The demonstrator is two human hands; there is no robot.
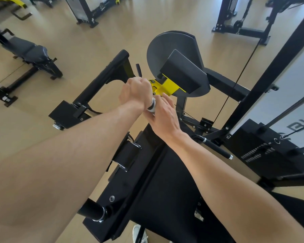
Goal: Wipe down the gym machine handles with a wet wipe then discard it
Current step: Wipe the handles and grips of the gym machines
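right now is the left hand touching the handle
Touching. The head view shows the left hand closed in a fist around the handle, whose chrome end sticks out below the fist.

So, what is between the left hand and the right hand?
In the head view, a chrome-ended handle lies between the left hand and the right hand.

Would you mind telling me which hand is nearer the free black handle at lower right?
Right. The right hand lies up and left of that handle; the left hand is farther beyond it.
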